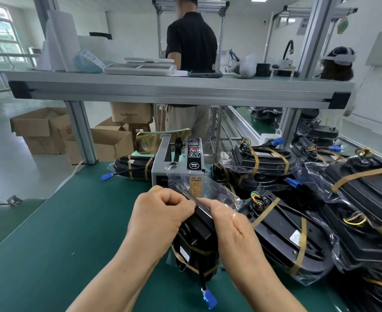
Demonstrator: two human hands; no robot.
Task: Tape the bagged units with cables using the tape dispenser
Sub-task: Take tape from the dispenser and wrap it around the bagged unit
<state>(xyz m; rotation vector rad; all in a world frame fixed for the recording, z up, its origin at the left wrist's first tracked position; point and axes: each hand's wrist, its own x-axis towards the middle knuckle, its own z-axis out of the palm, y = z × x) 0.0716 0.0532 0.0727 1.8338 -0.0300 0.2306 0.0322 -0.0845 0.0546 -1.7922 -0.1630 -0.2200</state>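
While taped units [282, 230] lay beside the fingers [178, 199], a bagged unit [196, 246] was pinched by left hand [160, 215] and right hand [228, 226], flap [185, 183] seemingly untaped.

One tape dispenser [177, 163] stands on the green surface [50, 233]. Two hands are in view, a left hand [160, 212] and a right hand [228, 224], and between them they hold one bagged unit [196, 239]. One taped unit [132, 167] lies left of the dispenser. The pile [284, 233] on the right counts at least five more (those at the far end overlap too much for an exact figure). Five blue connectors [106, 176] show among the cables. At least four cardboard boxes [39, 129] sit on the floor. One person [192, 41] stands beyond the raised shelf.
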